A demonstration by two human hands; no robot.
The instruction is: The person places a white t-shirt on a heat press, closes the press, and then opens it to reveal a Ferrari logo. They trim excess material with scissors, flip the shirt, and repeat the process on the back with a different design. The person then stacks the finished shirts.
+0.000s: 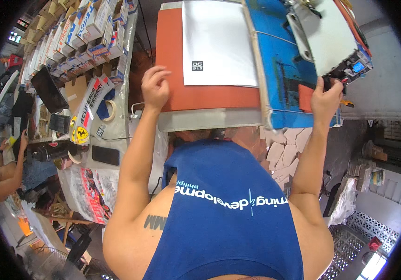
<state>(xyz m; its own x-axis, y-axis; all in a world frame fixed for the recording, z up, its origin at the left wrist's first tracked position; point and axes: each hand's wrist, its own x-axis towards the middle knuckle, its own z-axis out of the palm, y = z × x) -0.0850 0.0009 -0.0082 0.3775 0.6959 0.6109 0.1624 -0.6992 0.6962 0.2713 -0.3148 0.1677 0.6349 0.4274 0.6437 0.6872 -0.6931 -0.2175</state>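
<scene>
A white cloth (219, 42) with a small black printed square lies flat on an orange-red pad (170, 100). My left hand (155, 87) hovers at the pad's left edge, loosely bent, with nothing in it. To the right, my right hand (326, 97) has its thumb and fingers closed around a dark part next to a black control box (357, 65) with a lit blue screen. The gripped part is mostly hidden by the fingers. Below that box extends a white machine plate (331, 32), beside a blue board (280, 60) with string tied across it.
Stacked cardboard boxes (93, 21) fill the table at the left. Nearer are a tape roll (109, 110), a dark phone (105, 155) and printed sheets (86, 193). Another person's arm (11, 179) shows at far left. Pale broken pieces (284, 156) lie on the floor.
</scene>
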